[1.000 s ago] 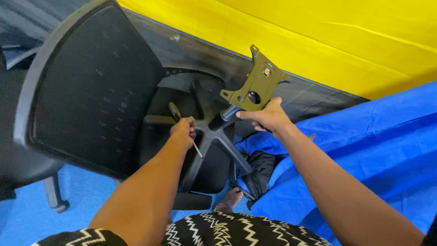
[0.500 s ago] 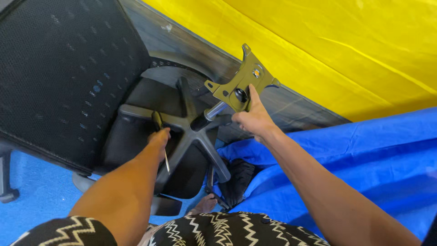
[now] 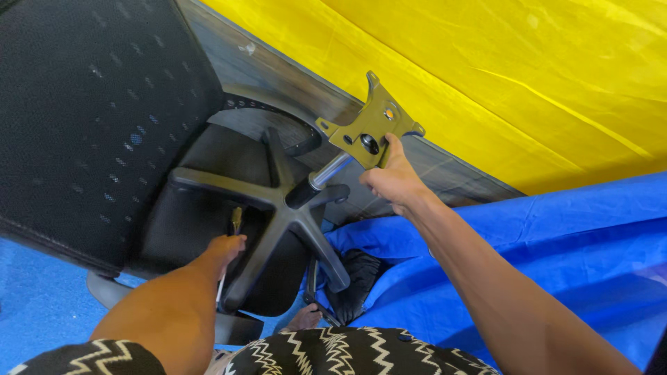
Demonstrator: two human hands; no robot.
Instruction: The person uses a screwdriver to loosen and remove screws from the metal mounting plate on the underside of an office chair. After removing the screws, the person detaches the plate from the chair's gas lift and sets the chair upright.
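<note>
My right hand (image 3: 394, 178) grips the lower edge of an olive metal mounting plate (image 3: 367, 129), which sits on a silver gas cylinder (image 3: 325, 173) rising from a black five-arm chair base (image 3: 278, 208). My left hand (image 3: 224, 250) is closed around a thin metal tool (image 3: 235, 221), low beside one arm of the base. The tool's tip pokes up above my fingers and its shaft shows below them. The base lies over a black chair seat (image 3: 201, 208).
A large black mesh chair back (image 3: 90, 118) fills the upper left. Yellow sheeting (image 3: 528, 76) covers the upper right and blue tarp (image 3: 556, 257) the lower right. Blue floor (image 3: 35, 305) shows at lower left. A dark bundle (image 3: 358, 274) lies under the base.
The view has shifted so the chair parts sit lower and left. My left hand with the tool has dropped lower beside the base. My right hand stays on the plate.
</note>
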